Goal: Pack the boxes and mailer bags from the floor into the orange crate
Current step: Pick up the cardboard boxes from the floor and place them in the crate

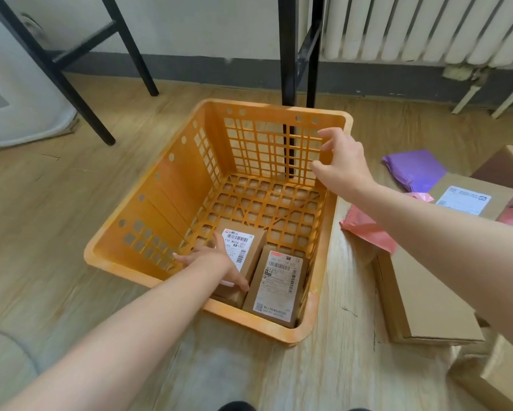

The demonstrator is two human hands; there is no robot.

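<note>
1. Orange crate (148, 209) sits on the wood floor (56, 262) straight ahead of me. Its lattice bottom is mostly bare.
2. Two small cardboard boxes lie flat in the crate's near right corner, side by side and touching, shipping labels up.
3. My left hand (216, 258) is down inside the crate, on the left box (251, 247). Fingers (179, 257) are splayed and fairly straight. One runs up along the label's left edge, one points off left toward the crate wall, and the thumb lies across the box's near end. It reads as pressing on the box rather than clasping it. I cannot tell if any fingertip hooks under it.
4. The right box (279, 287) is just beside my left thumb, tight against the crate's near and right walls. Neither hand touches it.
5. My right hand (343, 161) hangs over the crate's far right corner with the fingers spread, loosely bent and holding nothing. It looks clear of the rim, but blur makes that uncertain.
6. On the floor right of the crate, outside it:
   - a pink mailer bag (368, 232) near the crate wall
   - a purple mailer bag (412, 170) further back
   - a large flat cardboard box (427, 298), partly under my right forearm
   - a labelled carton (469, 200) behind it
7. Behind the crate are black table legs (288, 54) and a white radiator (427, 25).
</note>
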